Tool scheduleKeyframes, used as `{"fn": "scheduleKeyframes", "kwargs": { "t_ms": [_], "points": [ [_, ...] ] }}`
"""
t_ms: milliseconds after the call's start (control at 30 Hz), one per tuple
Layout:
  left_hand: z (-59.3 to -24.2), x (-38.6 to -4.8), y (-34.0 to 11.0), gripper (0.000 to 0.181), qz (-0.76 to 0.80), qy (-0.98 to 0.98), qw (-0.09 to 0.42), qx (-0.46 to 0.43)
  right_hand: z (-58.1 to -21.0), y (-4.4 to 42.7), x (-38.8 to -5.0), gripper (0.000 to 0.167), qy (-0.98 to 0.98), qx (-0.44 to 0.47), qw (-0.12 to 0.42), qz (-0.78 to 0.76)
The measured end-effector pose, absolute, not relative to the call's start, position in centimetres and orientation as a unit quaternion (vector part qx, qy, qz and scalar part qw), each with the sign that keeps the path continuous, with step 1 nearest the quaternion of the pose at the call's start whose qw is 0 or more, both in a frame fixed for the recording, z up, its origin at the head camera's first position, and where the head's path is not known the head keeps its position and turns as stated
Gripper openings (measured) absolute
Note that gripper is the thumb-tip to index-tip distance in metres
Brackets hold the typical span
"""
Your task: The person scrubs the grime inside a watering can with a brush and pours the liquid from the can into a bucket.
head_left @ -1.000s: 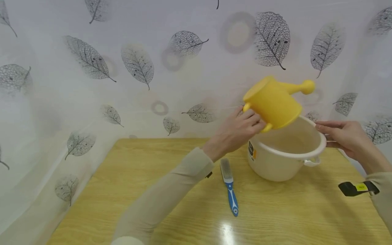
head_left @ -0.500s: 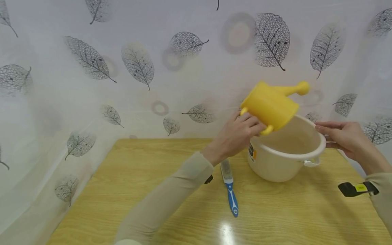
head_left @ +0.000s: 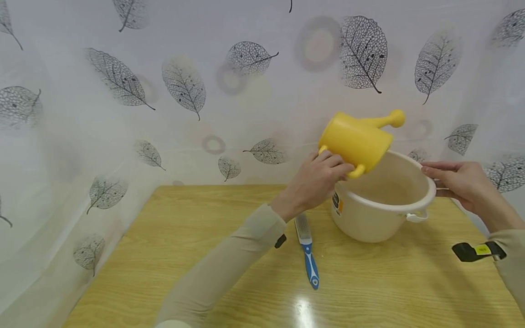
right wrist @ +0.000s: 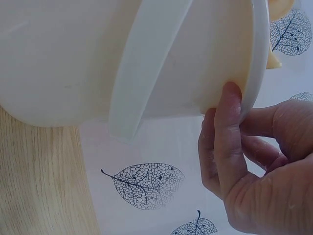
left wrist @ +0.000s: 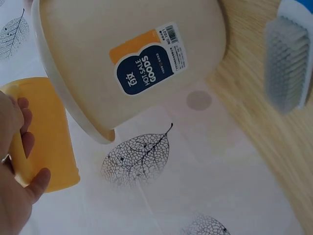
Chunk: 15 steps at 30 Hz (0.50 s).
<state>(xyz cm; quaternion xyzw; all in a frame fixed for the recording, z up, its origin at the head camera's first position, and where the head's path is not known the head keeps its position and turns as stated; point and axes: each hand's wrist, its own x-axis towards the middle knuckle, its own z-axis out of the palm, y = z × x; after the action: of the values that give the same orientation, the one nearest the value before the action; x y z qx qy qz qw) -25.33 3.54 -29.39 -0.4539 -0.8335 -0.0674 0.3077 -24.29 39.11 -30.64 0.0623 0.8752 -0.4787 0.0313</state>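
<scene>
My left hand [head_left: 317, 180] grips the handle of a yellow watering can [head_left: 357, 141] and holds it tilted above the left part of a cream plastic bucket [head_left: 369, 223]. The can's spout points to the right, and its lower right end hangs over the bucket's mouth. In the left wrist view, curled fingers [left wrist: 27, 125] wrap round the can's handle. My right hand [head_left: 467, 184] pinches the bucket's rim on the right. The right wrist view has fingers [right wrist: 227, 132] against the outer wall beneath the rim. The bottom inside the bucket is partly hidden.
A brush [head_left: 309, 250] with a blue and white handle lies on the wooden table [head_left: 184, 228], left of the bucket. A leaf-patterned sheet [head_left: 266, 91] hangs behind the table. The bucket's white bail handle [right wrist: 142, 73] hangs on its outside.
My left hand has turned the watering can, which has shifted left and slightly down and lies closer to level. The right hand and the bucket have stayed in place.
</scene>
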Motion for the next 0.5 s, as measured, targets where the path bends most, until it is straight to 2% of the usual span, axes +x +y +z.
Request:
{"fn": "scheduleKeyframes", "kwargs": {
  "t_ms": [200, 400, 433, 500],
  "points": [
    [-29.43, -25.38, 3.61, 0.024, -0.105, -0.838, 0.291, -0.450, -30.65, 39.10, -24.40, 0.022, 0.878, 0.064, 0.028, -0.474],
    [-29.44, -25.29, 3.59, 0.024, -0.151, -0.835, 0.284, -0.446, -30.66, 39.03, -24.48, 0.063, 0.882, 0.065, 0.028, -0.466],
    [-29.45, -25.27, 3.59, 0.024, -0.159, -0.834, 0.283, -0.446, -30.65, 39.04, -24.47, 0.062, 0.881, 0.066, 0.029, -0.467],
    [-29.50, -25.25, 3.56, 0.024, -0.172, -0.831, 0.284, -0.446, -30.66, 39.07, -24.44, 0.046, 0.877, 0.066, 0.031, -0.474]
  ]
}}
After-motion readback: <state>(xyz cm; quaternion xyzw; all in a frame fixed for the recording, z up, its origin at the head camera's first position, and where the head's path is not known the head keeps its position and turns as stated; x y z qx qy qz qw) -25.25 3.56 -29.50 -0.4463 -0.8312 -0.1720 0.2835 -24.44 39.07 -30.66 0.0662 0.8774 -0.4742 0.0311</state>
